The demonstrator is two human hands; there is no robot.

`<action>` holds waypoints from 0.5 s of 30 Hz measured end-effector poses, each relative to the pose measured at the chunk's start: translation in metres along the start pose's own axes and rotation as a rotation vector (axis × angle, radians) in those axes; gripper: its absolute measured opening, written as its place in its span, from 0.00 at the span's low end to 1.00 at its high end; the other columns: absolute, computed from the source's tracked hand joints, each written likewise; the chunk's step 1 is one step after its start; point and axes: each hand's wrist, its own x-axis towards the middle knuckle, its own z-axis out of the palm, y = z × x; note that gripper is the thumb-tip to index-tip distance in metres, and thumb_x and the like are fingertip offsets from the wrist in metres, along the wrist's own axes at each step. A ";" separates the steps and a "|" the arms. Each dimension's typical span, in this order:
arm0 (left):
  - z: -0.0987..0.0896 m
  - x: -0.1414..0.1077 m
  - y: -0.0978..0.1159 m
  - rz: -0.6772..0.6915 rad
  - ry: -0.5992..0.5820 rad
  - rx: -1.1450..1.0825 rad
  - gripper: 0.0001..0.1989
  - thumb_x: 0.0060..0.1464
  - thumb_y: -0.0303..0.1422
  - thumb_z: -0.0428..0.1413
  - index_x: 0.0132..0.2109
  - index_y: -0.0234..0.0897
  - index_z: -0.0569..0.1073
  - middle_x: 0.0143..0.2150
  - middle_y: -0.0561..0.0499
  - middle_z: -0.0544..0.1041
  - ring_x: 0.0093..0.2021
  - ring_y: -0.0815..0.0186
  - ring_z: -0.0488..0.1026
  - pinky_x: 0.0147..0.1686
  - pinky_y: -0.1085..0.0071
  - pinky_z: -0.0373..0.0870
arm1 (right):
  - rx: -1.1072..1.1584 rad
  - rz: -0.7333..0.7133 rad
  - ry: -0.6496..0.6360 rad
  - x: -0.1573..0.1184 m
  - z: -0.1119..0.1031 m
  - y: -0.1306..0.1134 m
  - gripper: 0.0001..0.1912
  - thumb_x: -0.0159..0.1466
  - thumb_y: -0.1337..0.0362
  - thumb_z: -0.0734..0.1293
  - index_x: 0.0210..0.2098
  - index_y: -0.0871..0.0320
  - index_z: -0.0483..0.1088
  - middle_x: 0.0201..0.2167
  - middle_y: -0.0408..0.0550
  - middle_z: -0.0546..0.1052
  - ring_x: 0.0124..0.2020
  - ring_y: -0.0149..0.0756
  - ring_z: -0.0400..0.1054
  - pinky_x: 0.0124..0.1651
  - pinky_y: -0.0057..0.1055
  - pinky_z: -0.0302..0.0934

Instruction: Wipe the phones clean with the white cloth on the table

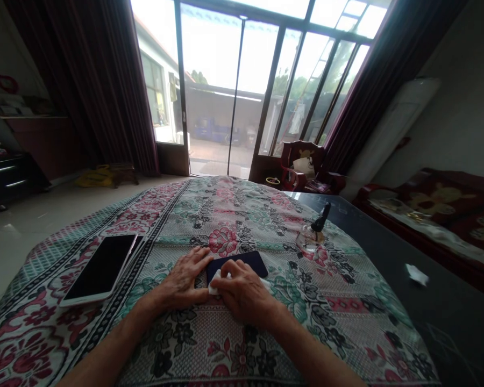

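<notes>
A dark blue smartphone [253, 261] lies flat on the patterned cloth [262, 215] in front of me. My left hand [184, 280] braces its left end, fingers at the far corner and thumb at the near one. Bent over the phone, the fingers of my right hand [242, 287] are closed on a crumpled white tissue [214, 284], which is pressed onto the phone's surface. Part of the tissue and the phone's near side are hidden under that hand. To the left rests a white tablet [100, 269] with a dark screen.
A small glass bottle [310, 239] with a black top stands on the cloth to the right. Another crumpled white tissue [417, 274] lies on the dark tabletop [447, 306]. Beyond are a wooden chair [302, 166], a sofa [435, 201] and glass doors [226, 107].
</notes>
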 end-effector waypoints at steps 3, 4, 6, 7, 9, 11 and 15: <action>-0.002 0.000 -0.001 0.005 -0.025 -0.005 0.38 0.47 0.46 0.59 0.63 0.40 0.59 0.68 0.43 0.53 0.67 0.48 0.46 0.63 0.51 0.48 | 0.011 0.005 -0.014 0.000 -0.003 0.005 0.09 0.64 0.66 0.62 0.41 0.50 0.73 0.39 0.45 0.68 0.38 0.34 0.58 0.41 0.32 0.51; -0.002 0.000 -0.001 0.005 -0.035 -0.009 0.39 0.46 0.47 0.59 0.63 0.40 0.59 0.68 0.43 0.53 0.67 0.48 0.46 0.63 0.51 0.48 | 0.014 0.010 -0.024 -0.001 -0.007 0.008 0.09 0.64 0.66 0.63 0.40 0.50 0.74 0.38 0.45 0.68 0.37 0.34 0.58 0.41 0.32 0.51; -0.003 0.000 -0.001 0.000 -0.042 -0.014 0.38 0.46 0.47 0.59 0.63 0.42 0.59 0.68 0.45 0.52 0.67 0.48 0.46 0.63 0.51 0.48 | 0.021 0.025 -0.049 -0.006 -0.016 0.017 0.09 0.64 0.67 0.63 0.38 0.50 0.75 0.37 0.45 0.68 0.36 0.33 0.59 0.40 0.31 0.51; -0.003 0.000 -0.001 -0.003 -0.040 -0.013 0.38 0.46 0.46 0.59 0.63 0.43 0.59 0.68 0.46 0.53 0.67 0.48 0.46 0.63 0.51 0.48 | 0.026 0.035 -0.060 -0.009 -0.022 0.022 0.10 0.64 0.67 0.63 0.37 0.50 0.75 0.36 0.45 0.68 0.36 0.32 0.59 0.40 0.30 0.51; -0.002 0.000 0.000 -0.011 -0.029 -0.007 0.38 0.45 0.44 0.59 0.63 0.44 0.60 0.68 0.46 0.54 0.67 0.49 0.46 0.63 0.52 0.48 | 0.042 0.062 -0.078 -0.015 -0.032 0.033 0.11 0.64 0.69 0.61 0.37 0.51 0.76 0.35 0.46 0.68 0.35 0.32 0.60 0.39 0.29 0.52; 0.000 0.000 0.003 -0.019 -0.013 0.004 0.38 0.44 0.42 0.60 0.63 0.43 0.60 0.68 0.46 0.54 0.68 0.50 0.46 0.63 0.52 0.48 | 0.057 0.097 -0.077 -0.019 -0.039 0.041 0.13 0.64 0.70 0.61 0.37 0.52 0.76 0.34 0.46 0.68 0.35 0.32 0.61 0.39 0.28 0.53; 0.002 0.001 0.011 -0.043 0.033 0.029 0.40 0.45 0.46 0.60 0.63 0.40 0.59 0.67 0.44 0.55 0.67 0.48 0.47 0.62 0.51 0.49 | 0.067 0.085 -0.049 -0.019 -0.034 0.040 0.11 0.62 0.69 0.63 0.39 0.51 0.76 0.36 0.46 0.69 0.36 0.33 0.61 0.40 0.29 0.54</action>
